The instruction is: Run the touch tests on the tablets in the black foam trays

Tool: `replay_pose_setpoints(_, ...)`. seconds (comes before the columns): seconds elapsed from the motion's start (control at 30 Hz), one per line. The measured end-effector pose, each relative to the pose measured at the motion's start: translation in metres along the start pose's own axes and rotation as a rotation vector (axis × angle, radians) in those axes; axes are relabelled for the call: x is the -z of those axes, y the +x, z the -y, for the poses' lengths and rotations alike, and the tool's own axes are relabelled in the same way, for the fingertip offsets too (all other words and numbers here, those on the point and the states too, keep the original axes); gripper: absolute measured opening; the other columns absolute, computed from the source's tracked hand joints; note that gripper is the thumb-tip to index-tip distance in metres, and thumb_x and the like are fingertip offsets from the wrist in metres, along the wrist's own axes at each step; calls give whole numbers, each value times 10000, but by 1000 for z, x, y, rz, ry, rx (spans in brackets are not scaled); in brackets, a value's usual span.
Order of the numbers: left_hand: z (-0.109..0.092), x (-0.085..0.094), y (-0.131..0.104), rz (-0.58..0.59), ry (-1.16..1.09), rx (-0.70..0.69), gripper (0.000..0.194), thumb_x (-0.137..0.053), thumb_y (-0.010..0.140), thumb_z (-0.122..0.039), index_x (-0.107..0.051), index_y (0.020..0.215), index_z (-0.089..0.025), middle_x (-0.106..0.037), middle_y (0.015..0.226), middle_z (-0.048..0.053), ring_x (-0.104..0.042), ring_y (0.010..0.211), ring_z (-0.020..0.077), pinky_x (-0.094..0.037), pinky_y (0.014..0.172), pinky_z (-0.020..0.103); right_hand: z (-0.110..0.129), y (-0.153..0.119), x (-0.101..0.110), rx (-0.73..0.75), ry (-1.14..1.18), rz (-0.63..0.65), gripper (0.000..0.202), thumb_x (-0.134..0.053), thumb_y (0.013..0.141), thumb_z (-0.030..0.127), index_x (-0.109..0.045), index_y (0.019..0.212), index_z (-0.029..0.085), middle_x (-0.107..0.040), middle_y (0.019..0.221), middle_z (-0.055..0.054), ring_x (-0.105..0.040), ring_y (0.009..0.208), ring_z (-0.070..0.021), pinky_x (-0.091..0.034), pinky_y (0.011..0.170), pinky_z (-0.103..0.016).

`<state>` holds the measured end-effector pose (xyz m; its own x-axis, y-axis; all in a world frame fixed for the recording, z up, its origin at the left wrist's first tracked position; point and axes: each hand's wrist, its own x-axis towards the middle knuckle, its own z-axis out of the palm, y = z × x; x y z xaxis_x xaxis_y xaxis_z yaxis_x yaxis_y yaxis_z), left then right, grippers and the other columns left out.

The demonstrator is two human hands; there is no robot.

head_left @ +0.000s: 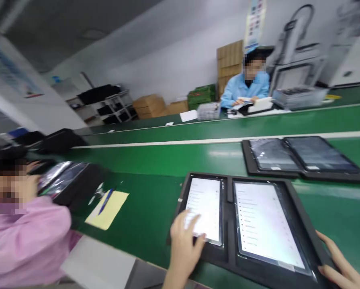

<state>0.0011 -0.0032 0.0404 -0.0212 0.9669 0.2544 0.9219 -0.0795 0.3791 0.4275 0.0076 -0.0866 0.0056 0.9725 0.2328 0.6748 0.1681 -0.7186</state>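
Note:
Two tablets with lit white list screens, a left one and a right one, lie side by side in a black foam tray. My left hand is over the lower left of the left tablet, fingers apart and touching or nearly touching its screen. At the tray's right edge is my right hand, thumb and fingers on either side of the foam rim.
Behind, another foam tray holds two dark tablets. A yellow paper with a blue pen lies left. A person in pink sits at left; one in light blue works across the green table.

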Motion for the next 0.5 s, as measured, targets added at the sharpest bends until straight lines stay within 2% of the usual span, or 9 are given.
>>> replay_pose_setpoints(0.03, 16, 0, 2, -44, 12, 109, 505, -366, 1029, -483, -602, 1407, -246, -534, 1465, 163, -443, 1422, 344, -396, 1157, 571, 1, 1, 7, -19, -2, -4, 660, -414, 986, 542, -301, 1616, 380, -601, 1355, -67, -598, 1191, -377, -617, 812, -466)
replay_pose_setpoints(0.1, 36, -1, 8, -35, 36, 230, 558, -346, 1023, -487, -523, 1481, -224, -434, 1558, 177, -419, 1446, 365, -420, 1132, 575, 11, 11, 23, -34, -129, 40, 581, -418, 980, 563, -576, 1463, 283, -707, 1073, -103, -695, 912, -382, -605, 664, -442)
replay_pose_setpoints(0.17, 43, -4, 14, 15, 41, 269, 600, -322, 1024, -508, -455, 1529, -212, -389, 1596, 185, -463, 1415, 365, -465, 1090, 546, 33, 28, 38, -26, -403, 17, 551, -399, 987, 636, -772, 1107, 249, -682, 780, -105, -649, 606, -354, -500, 460, -409)
replay_pose_setpoints(0.2, 42, -6, 17, 28, 44, 272, 610, -302, 1029, -517, -442, 1536, -209, -387, 1600, 187, -488, 1393, 360, -480, 1075, 534, 48, 37, 43, 17, -496, -30, 571, -368, 1013, 632, -783, 988, 241, -672, 772, -107, -634, 587, -334, -466, 439, -388)
replay_pose_setpoints(0.27, 39, -10, 21, 7, 63, 271, 623, -251, 1037, -536, -471, 1515, -203, -397, 1594, 192, -515, 1363, 358, -487, 1061, 537, 83, 55, 45, 203, -515, -64, 523, -358, 1077, 542, -778, 1047, 231, -684, 931, -113, -667, 763, -303, -501, 529, -351)
replay_pose_setpoints(0.33, 35, -13, 24, -27, 107, 266, 649, -213, 1036, -560, -532, 1468, -194, -400, 1586, 209, -510, 1359, 375, -475, 1061, 565, 117, 69, 33, 482, -451, 62, 436, -412, 1095, 494, -760, 1171, 242, -647, 1148, -142, -636, 1002, -313, -553, 759, -386)
replay_pose_setpoints(0.4, 34, -15, 24, -46, 160, 255, 662, -207, 1032, -573, -570, 1439, -197, -394, 1585, 215, -468, 1391, 392, -432, 1093, 604, 143, 79, 13, 675, -441, 200, 393, -571, 1051, 546, -697, 1330, 299, -501, 1415, -168, -498, 1251, -385, -470, 992, -550)
replay_pose_setpoints(0.47, 35, -14, 22, -41, 197, 230, 651, -225, 1028, -576, -589, 1431, -217, -368, 1602, 201, -399, 1445, 400, -369, 1134, 640, 154, 86, -3, 743, -440, 294, 480, -717, 978, 592, -650, 1392, 360, -376, 1530, -165, -382, 1344, -432, -330, 1070, -684)
replay_pose_setpoints(0.5, 36, -13, 21, -27, 199, 206, 644, -227, 1027, -578, -598, 1428, -236, -343, 1620, 187, -364, 1468, 399, -350, 1145, 647, 155, 89, -7, 743, -430, 326, 469, -744, 964, 598, -662, 1372, 382, -361, 1543, -153, -363, 1354, -435, -279, 1083, -712)
